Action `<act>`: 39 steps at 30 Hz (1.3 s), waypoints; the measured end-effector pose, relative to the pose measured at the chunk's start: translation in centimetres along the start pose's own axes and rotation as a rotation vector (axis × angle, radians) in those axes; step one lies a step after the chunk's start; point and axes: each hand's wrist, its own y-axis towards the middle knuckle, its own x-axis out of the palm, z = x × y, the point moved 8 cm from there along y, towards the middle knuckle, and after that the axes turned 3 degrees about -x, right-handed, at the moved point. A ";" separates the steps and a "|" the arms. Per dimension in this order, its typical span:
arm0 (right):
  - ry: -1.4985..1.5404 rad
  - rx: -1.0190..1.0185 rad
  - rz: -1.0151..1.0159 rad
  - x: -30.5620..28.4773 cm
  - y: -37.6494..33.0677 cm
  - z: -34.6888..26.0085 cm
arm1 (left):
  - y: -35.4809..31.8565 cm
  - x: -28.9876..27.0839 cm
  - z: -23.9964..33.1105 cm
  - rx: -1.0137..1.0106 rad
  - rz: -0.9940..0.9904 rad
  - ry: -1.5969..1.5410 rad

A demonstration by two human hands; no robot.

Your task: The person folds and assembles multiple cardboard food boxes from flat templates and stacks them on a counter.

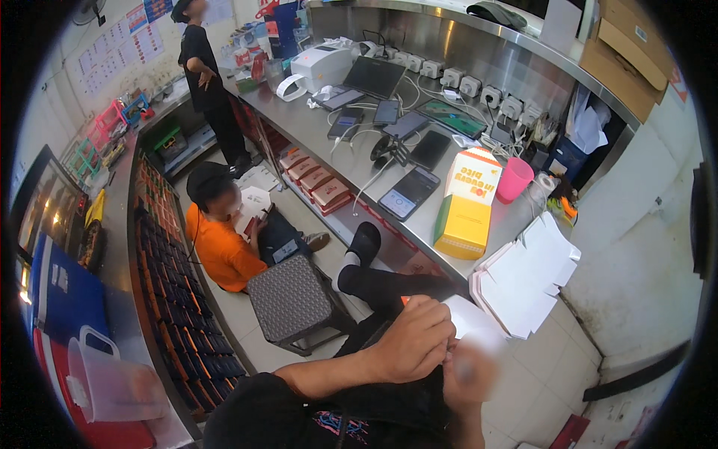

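Note:
My left hand (417,338) is closed, its fingers curled down in front of my lap. My right hand (470,374) meets it from the right, and much of it is blurred. Whatever lies between the fingers is hidden. A white card piece (473,318) shows just beyond both hands, over my thigh, and a small orange corner (405,301) peeks out by the left knuckles. Near it, a stack of flat white die-cut card blanks (527,273) leans at the counter's end. Behind that stands a yellow, white and green carton (467,206).
The steel counter (359,161) carries several phones (410,192), chargers with cables, a pink cup (514,179) and a white printer (323,66). A grey stool (298,295) stands at left. A person in orange (224,251) sits on the floor; another person (202,82) stands farther back.

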 end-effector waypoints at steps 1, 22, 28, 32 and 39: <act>-0.074 -0.060 0.026 0.1 0.0 -0.6 | 0.0 0.1 0.0 0.000 0.000 0.001; 0.851 0.621 -0.089 1.4 -1.7 5.5 | -0.7 2.3 -0.2 0.060 -0.168 -0.049; 0.847 0.466 0.224 -1.0 -0.4 5.4 | -2.1 1.0 -2.4 -0.073 0.188 -0.041; 1.042 0.316 0.399 -2.2 0.5 4.1 | -3.1 3.9 -4.4 -0.302 -0.159 -0.090; -0.096 -0.065 0.011 -1.3 1.7 -0.3 | -4.3 1.0 -8.2 -0.390 0.232 -0.227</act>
